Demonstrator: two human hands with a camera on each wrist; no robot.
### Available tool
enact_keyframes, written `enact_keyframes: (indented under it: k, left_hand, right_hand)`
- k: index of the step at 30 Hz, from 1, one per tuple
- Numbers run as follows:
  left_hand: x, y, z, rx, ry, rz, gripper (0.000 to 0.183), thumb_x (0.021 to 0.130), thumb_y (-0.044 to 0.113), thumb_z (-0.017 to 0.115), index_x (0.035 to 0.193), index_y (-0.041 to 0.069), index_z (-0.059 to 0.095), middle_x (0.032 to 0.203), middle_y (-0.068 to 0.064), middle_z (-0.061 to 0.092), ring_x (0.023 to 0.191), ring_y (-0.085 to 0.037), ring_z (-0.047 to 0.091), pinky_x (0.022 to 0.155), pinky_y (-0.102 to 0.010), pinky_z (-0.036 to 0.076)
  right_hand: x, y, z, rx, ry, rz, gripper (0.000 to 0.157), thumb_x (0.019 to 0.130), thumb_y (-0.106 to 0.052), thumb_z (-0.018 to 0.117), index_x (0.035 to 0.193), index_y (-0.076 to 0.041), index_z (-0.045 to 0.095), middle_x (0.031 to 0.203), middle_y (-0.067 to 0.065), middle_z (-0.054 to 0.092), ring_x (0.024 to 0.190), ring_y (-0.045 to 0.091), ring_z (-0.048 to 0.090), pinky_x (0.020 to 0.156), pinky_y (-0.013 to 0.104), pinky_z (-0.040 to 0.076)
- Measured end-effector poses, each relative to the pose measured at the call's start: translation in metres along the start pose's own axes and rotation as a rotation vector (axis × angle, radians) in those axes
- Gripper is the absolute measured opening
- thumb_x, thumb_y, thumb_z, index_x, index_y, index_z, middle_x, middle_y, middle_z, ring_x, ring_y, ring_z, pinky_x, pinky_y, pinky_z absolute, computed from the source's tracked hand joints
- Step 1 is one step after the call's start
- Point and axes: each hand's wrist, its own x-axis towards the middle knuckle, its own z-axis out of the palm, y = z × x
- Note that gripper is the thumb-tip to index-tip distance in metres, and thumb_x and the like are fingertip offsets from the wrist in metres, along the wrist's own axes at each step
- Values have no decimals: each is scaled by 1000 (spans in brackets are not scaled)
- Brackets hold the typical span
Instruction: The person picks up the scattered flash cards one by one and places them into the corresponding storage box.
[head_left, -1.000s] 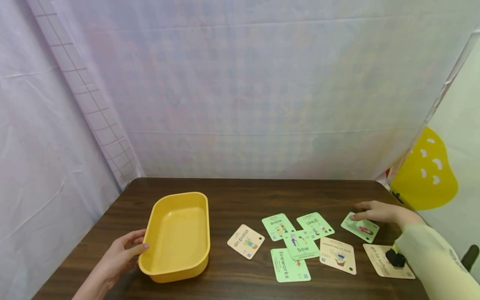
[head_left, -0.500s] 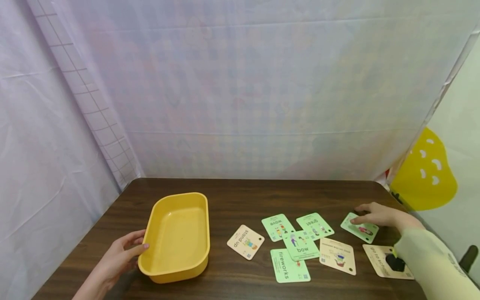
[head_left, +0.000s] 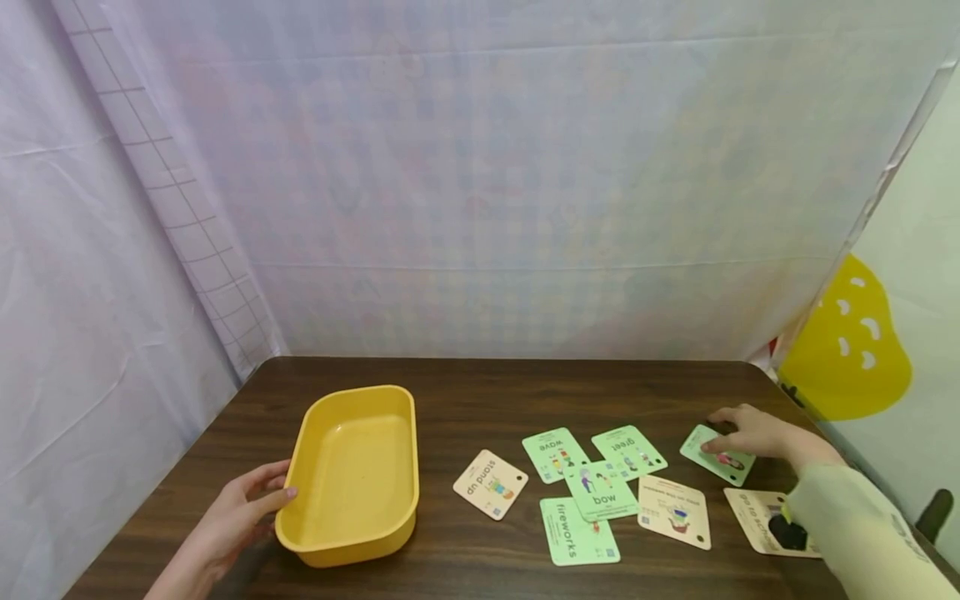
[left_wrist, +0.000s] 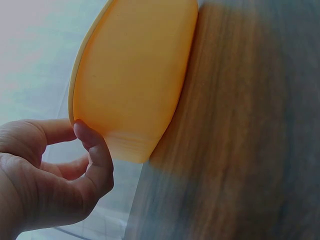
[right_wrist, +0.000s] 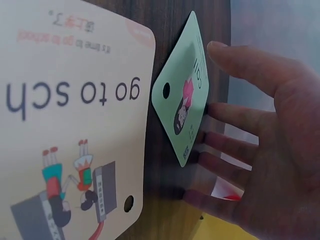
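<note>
Toward the left of the table (head_left: pixel 465 379), the left hand (head_left: pixel 243 504) pinches the rim of the tray (head_left: pixel 360 475). Toward the right, the "call" card (right_wrist: pixel 172 105) lies flat, the right hand (head_left: pixel 761 433) at its edge, fingers parted, mostly straight, gripping nothing; the "go to school" card (right_wrist: pixel 75 122) lies nearer.

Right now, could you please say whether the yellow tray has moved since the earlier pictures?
No; judged by the table, the yellow tray shows no visible shift.
</note>
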Motion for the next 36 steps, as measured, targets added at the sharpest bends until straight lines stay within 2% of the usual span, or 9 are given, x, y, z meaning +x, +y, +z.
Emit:
enact_keyframes:
  k: [8, 16, 27, 36]
  left_hand:
    - [0, 0, 0, 4, 6, -2, 65, 98, 19, 59, 150, -6, 30, 116, -6, 53, 86, -11, 58, 66, -26, 51]
    - [0, -1, 0, -4, 5, 1, 65, 98, 19, 59, 150, -6, 30, 115, -6, 53, 87, -11, 58, 67, -27, 52]
    - [-1, 0, 2, -1, 12, 7, 64, 98, 19, 59, 150, -5, 31, 115, -6, 52, 89, -12, 57, 67, -28, 51]
    - [-1, 0, 2, 7, 18, 4, 64, 98, 20, 60, 150, -5, 31, 115, -6, 52, 90, -12, 57, 67, -29, 50]
  right_hand:
    - [-2, -4, 0, -19, 5, 0, 69, 82, -38, 74, 125, 13, 56, 123, 43, 50, 114, 58, 48, 93, 68, 42]
    - [-4, -12, 1, -43, 13, 15, 70, 78, -35, 77, 124, 13, 55, 116, 35, 55, 101, 44, 56, 87, 62, 46]
    - [0, -9, 4, -29, 20, 36, 67, 74, -35, 81, 116, 11, 56, 107, 29, 60, 97, 40, 57, 85, 58, 48]
    - [-1, -14, 2, -15, 1, 36, 63, 76, -32, 81, 116, 11, 55, 103, 27, 60, 92, 37, 59, 81, 54, 51]
